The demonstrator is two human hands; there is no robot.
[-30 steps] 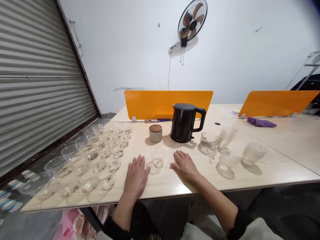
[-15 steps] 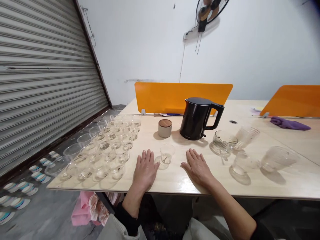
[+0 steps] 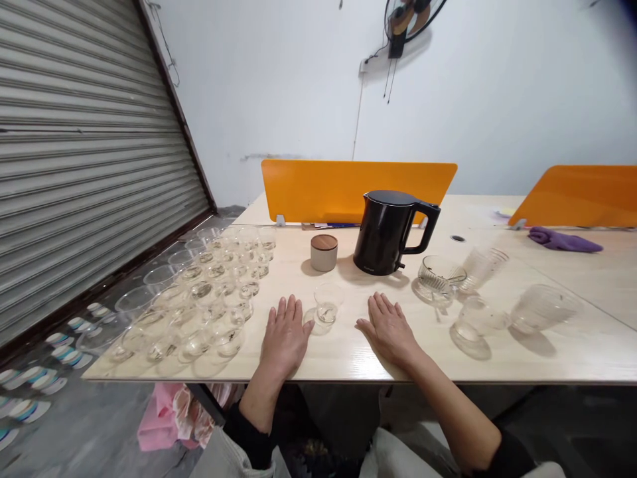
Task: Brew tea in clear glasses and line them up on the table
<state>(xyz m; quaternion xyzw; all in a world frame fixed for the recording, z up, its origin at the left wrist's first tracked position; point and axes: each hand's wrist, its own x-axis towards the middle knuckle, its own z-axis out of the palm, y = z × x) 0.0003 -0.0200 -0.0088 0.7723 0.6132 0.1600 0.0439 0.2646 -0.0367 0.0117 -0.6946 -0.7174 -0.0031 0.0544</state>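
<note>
My left hand [image 3: 285, 337] lies flat on the light wooden table [image 3: 343, 358], palm down and holding nothing. Just right of its thumb stands a small clear cup [image 3: 327, 307] with some dark bits at the bottom. On the other side of that cup, my right hand [image 3: 389, 329] also rests flat with fingers stretched out, touching only the tabletop. Behind the cup sit a grey canister with a wooden lid [image 3: 324, 253] and a black electric kettle [image 3: 385, 232]. Many similar clear cups [image 3: 202, 292] stand in rows left of my left hand.
A ribbed glass bowl [image 3: 440, 275], a glass pitcher [image 3: 480, 318] and stacked clear cups [image 3: 545, 309] are at the right. Farther back lie a purple cloth [image 3: 565, 239] and an orange divider [image 3: 318, 189]. Several lidded tubs [image 3: 44, 378] stand on the floor at left.
The view has shifted slightly, so everything sits a little further left in the picture. Both hands stay flat in the same places on the table.
</note>
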